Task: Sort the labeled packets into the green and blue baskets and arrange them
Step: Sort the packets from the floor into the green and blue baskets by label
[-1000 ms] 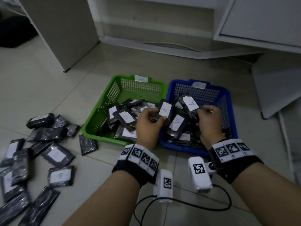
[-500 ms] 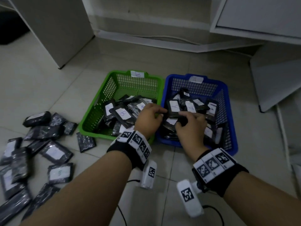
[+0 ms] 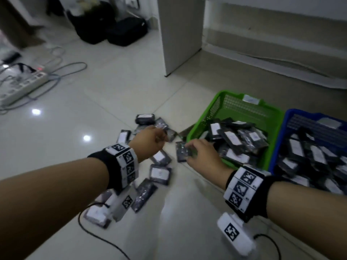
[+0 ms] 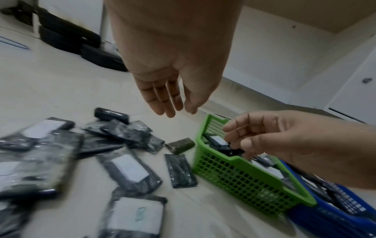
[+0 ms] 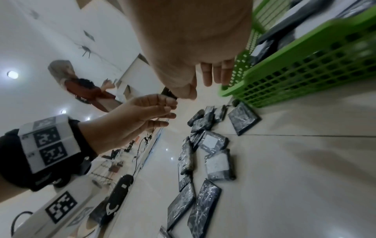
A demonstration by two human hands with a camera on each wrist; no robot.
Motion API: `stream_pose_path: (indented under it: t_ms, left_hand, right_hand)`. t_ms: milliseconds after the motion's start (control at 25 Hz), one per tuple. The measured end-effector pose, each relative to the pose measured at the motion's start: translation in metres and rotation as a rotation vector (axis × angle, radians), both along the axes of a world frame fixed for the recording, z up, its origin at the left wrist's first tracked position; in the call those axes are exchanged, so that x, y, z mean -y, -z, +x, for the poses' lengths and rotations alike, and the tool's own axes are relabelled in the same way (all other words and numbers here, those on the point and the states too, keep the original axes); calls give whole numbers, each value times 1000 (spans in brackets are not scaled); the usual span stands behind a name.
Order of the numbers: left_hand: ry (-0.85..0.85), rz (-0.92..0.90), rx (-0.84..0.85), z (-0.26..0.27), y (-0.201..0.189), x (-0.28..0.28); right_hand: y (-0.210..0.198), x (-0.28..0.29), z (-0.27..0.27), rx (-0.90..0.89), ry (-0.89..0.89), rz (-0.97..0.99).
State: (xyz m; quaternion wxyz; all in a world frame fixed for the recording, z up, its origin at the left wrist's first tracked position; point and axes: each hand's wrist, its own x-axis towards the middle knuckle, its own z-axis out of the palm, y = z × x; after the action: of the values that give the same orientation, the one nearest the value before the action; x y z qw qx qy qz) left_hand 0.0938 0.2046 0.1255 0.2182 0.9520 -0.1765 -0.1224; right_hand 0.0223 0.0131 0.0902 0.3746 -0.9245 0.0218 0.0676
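Several black wrapped packets with white labels (image 3: 160, 173) lie scattered on the tiled floor left of the green basket (image 3: 244, 109), which holds many packets. The blue basket (image 3: 279, 139), also filled, stands to its right. My left hand (image 3: 161, 136) hovers over the far part of the floor pile; in the left wrist view my left hand (image 4: 175, 109) has straight fingers and holds nothing. My right hand (image 3: 189, 149) hangs above a label-down packet (image 3: 181, 153) beside the green basket's near corner (image 4: 240, 177). Its fingers (image 5: 207, 77) are relaxed and empty.
A white power strip with looping cables (image 3: 22, 81) lies at the far left. Black bags (image 3: 112, 25) sit at the back, beside a white cabinet panel (image 3: 180, 34). Black wrist-camera cables (image 3: 97, 235) trail on the floor near me. Another person (image 5: 81, 87) stands far off.
Both hands have left the blue basket and moved left to the floor pile, empty. The head view has swung left, so the baskets now sit at the right.
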Motion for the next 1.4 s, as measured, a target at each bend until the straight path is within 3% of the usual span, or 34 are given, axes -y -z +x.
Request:
stream_pose_path:
  t_ms: [120,320,480,640,720,880,1000,1080,1240,1400]
  left_hand:
    - [-45,73,12,-5,5,-77]
    - [-22,233,-36,-21,62,-158]
    - [-55,325,-208,-40,99,-176]
    - [42,357,-167,-53,122,-178]
    - [30,289,-184,-47,120,-180]
    - [-135,45,-419,-20,106,-185]
    - [-389,-369,-616,-2,94,-175]
    - [-468,-633,-715,10,76,-159]
    - [-370,-862,-782,31,31,-124]
    - [-169,-833,-798,47,-9,-83]
  right_hand:
    - [-3,-51,24,-99,-184,-124]
    - [30,-108,46,-239,-367,-418]
    - [71,-137,31,-283,-251,-592]
    - [98,-149,15,-245,-119,-519]
    - [101,-145,20,-289,-113,-450]
    - [80,-130,47,-419,-115,-249]
    - [43,-119,73,-416,-165,-165]
    - [13,-105,87,-377,-140,-82]
    - [-41,-70,98,-385,-71,77]
    - [-81,-38,89,-461,12,282]
